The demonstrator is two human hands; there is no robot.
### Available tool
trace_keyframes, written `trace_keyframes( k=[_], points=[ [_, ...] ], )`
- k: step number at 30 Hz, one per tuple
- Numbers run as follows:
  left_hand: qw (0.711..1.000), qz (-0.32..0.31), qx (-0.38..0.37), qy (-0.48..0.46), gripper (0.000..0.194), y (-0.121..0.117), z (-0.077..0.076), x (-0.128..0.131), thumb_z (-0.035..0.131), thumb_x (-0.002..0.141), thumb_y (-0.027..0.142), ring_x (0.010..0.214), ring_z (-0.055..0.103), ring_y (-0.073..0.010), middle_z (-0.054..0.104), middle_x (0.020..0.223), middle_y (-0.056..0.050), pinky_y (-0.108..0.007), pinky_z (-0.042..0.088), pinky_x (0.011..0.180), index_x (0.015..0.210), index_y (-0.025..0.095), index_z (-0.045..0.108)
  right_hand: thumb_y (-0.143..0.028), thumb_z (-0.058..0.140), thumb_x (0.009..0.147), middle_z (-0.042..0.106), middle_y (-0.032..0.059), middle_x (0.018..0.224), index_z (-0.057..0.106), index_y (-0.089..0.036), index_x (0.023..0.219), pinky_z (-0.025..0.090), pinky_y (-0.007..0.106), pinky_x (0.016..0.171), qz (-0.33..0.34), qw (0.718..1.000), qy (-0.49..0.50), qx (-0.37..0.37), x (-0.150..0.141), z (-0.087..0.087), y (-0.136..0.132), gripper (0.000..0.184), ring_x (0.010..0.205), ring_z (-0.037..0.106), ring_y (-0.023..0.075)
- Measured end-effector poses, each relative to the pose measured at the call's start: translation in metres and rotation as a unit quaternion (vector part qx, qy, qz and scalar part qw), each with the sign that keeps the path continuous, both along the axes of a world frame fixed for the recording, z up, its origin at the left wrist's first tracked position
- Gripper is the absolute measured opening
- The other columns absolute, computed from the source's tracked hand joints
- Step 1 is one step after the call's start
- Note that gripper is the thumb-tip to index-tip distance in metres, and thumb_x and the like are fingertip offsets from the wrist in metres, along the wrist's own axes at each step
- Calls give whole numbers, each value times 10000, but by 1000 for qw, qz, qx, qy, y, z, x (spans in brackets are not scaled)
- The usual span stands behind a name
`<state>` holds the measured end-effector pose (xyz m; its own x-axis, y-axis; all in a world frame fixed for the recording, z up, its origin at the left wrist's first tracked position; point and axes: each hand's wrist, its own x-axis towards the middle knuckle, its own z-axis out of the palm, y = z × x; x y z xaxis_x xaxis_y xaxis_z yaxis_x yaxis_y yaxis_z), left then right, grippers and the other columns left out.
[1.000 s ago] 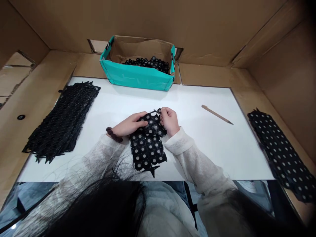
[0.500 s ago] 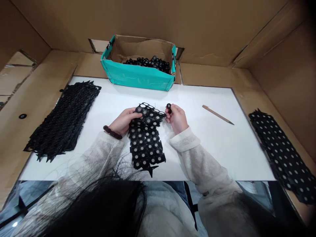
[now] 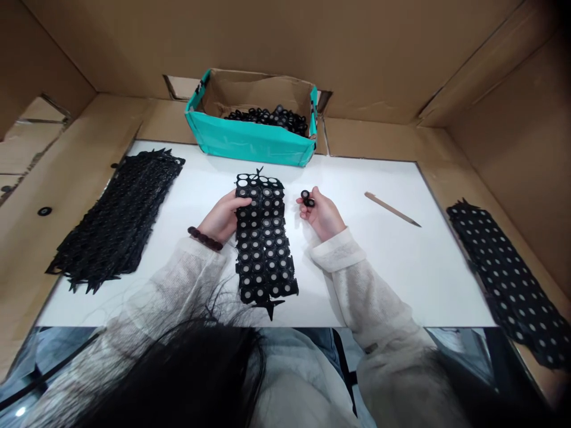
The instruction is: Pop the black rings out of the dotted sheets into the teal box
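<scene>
A black sheet of linked rings [image 3: 264, 249] lies flat and lengthwise before me, most of its holes filled with round black pieces with pale centres. At its far end a few holes show white through them. My left hand [image 3: 224, 215] grips the sheet's left edge near that end, thumb on top and fingers underneath. To the right of the sheet and apart from it, my right hand [image 3: 322, 214] is closed around a couple of small round black pieces [image 3: 306, 195] with pale centres, held at the fingertips.
A teal-sided cardboard box [image 3: 250, 142] at the back holds many loose black pieces [image 3: 272, 117]. Stacked black sheets [image 3: 120, 217] lie left. A filled sheet [image 3: 508, 279] lies far right. A brown pointed stick [image 3: 392, 209] rests on the white board [image 3: 379, 267]. One round piece [image 3: 44, 211] sits at left.
The sheet's far end, folded up before, now lies flat and stretched away from me. My right hand has moved slightly off the sheet, still holding small round pieces.
</scene>
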<state>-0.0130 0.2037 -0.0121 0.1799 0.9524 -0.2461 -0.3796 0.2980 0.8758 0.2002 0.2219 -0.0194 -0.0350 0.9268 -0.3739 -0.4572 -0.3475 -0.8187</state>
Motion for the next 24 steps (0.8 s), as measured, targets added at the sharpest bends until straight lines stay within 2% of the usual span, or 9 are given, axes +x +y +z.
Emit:
trace_keyframes(
  k=[2, 6, 11, 15, 18, 22, 24],
  points=[
    [1000, -5, 6, 5, 276, 0, 0, 1, 670, 681, 173, 915, 612, -194, 692, 980, -42, -299, 434, 816, 955, 153, 646, -382, 517, 877, 568, -1, 651, 470, -169, 721, 374, 182, 441, 3, 1000, -10, 16, 0, -1, -1, 268, 482, 448, 52],
    [1000, -8, 7, 9, 247, 1, -1, 1, 681, 674, 185, 906, 612, -196, 694, 949, -45, -299, 428, 822, 916, 149, 650, -322, 668, 776, 543, -30, 623, 445, -176, 681, 360, 164, 431, 3, 999, -27, 26, 3, -3, -1, 283, 478, 441, 38],
    [1000, -13, -5, 5, 250, 3, -3, 0, 680, 674, 177, 885, 605, -176, 695, 935, -43, -290, 419, 830, 920, 142, 652, -257, 584, 832, 522, -33, 585, 456, -171, 693, 338, 165, 391, -6, 999, -33, 13, 5, -3, -1, 208, 440, 427, 42],
    [1000, -13, -4, 14, 260, 3, -4, 0, 693, 670, 193, 878, 603, -173, 695, 948, -37, -287, 418, 815, 924, 155, 650, -162, 577, 813, 574, 0, 611, 482, -156, 710, 369, 168, 401, 24, 999, -46, -13, 10, 5, 3, 140, 452, 466, 50],
    [1000, -18, -1, 20, 264, 3, -3, 1, 688, 673, 199, 871, 607, -182, 694, 937, -46, -297, 417, 805, 929, 150, 644, -98, 569, 799, 585, 13, 602, 488, -141, 680, 339, 154, 380, 74, 994, -80, 6, 13, 28, 14, 151, 434, 443, 40],
    [999, -28, 8, 18, 247, 5, -5, 1, 693, 675, 205, 875, 613, -191, 694, 916, -38, -303, 410, 806, 910, 155, 634, -79, 526, 823, 571, 16, 587, 489, -140, 647, 286, 149, 355, 176, 960, -170, 135, 4, 77, 53, 190, 410, 385, 32],
    [999, -33, 15, 17, 245, 6, -6, 0, 694, 682, 211, 886, 613, -196, 694, 923, -38, -307, 407, 812, 912, 156, 632, -95, 532, 827, 552, 15, 605, 493, -142, 646, 364, 168, 408, 137, 943, -243, 184, -7, 98, 84, 191, 459, 431, 47]
  ],
)
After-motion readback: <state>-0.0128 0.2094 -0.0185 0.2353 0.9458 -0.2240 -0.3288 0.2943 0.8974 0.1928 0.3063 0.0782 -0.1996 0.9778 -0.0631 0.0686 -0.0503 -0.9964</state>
